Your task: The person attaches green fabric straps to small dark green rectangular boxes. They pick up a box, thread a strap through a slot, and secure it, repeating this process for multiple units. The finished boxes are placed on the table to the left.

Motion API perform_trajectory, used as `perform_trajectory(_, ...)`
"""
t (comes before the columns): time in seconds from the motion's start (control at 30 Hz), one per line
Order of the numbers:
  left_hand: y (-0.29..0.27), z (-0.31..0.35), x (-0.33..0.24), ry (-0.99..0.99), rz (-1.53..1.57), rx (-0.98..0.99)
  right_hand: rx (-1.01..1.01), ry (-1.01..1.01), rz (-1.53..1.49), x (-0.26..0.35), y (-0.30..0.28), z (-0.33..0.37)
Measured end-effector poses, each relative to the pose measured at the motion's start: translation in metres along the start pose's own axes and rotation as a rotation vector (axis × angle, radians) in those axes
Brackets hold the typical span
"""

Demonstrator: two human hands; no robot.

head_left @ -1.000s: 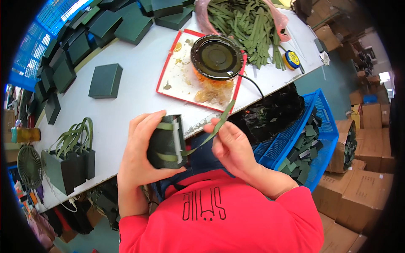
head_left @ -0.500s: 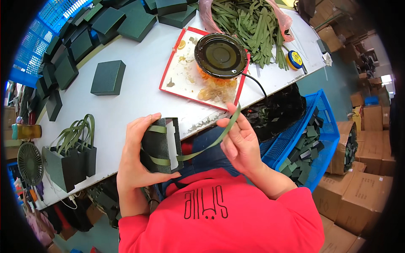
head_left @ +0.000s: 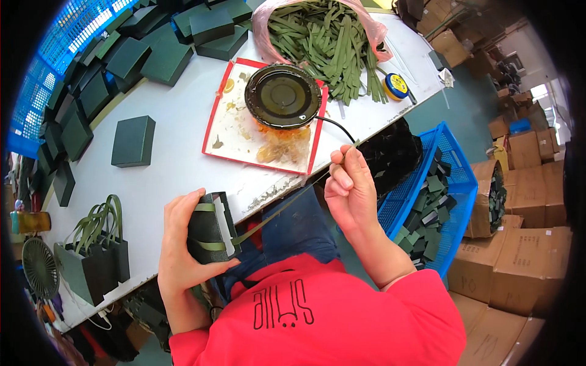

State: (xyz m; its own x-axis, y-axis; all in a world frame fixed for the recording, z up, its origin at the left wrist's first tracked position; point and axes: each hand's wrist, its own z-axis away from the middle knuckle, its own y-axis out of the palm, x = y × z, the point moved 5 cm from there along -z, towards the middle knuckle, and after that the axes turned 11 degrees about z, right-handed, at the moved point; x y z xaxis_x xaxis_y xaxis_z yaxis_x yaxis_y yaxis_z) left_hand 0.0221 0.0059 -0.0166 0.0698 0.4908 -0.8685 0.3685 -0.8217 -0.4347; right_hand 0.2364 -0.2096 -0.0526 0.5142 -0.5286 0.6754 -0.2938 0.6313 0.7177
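My left hand (head_left: 178, 250) is closed around a small dark green box (head_left: 206, 229) at the table's front edge, its thumb along the near side and fingers over the far side. Its pale opening faces right. Green ribbon bands cross the box, and one length of green ribbon (head_left: 268, 221) stretches from it up to the right. Pinched between the fingertips of my right hand (head_left: 352, 186) is the ribbon's far end, held beyond the table edge. The ribbon looks taut and is seen nearly edge-on.
A black round pan (head_left: 282, 97) with a cord stands on a stained, red-rimmed tray (head_left: 213, 131). Behind it, a pink bag (head_left: 262, 30) holds many green ribbons. Dark green boxes (head_left: 133, 141) lie left; small handled bags (head_left: 91, 268) stand nearer. A blue crate (head_left: 461, 201) sits right.
My right hand has drawn the ribbon end a little up and right, straightening its curve. My left hand still grips the box. The whole view has shifted somewhat.
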Motion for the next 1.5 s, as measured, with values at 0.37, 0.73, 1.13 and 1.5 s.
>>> perform_trajectory(0.37,0.011,-0.014,-0.016,0.03,0.0,0.046,0.027,-0.013,0.697,0.013,0.009,-0.031)
perform_trajectory(0.73,0.015,-0.021,-0.024,0.082,-0.01,0.053,0.028,0.062,0.887,0.007,0.018,-0.057)
perform_trajectory(1.13,0.01,-0.022,-0.029,0.07,-0.02,0.041,-0.008,0.176,0.703,0.008,0.009,-0.05)
perform_trajectory(1.5,-0.01,-0.033,-0.045,0.07,0.079,0.11,0.502,0.367,0.929,-0.005,0.089,0.02)
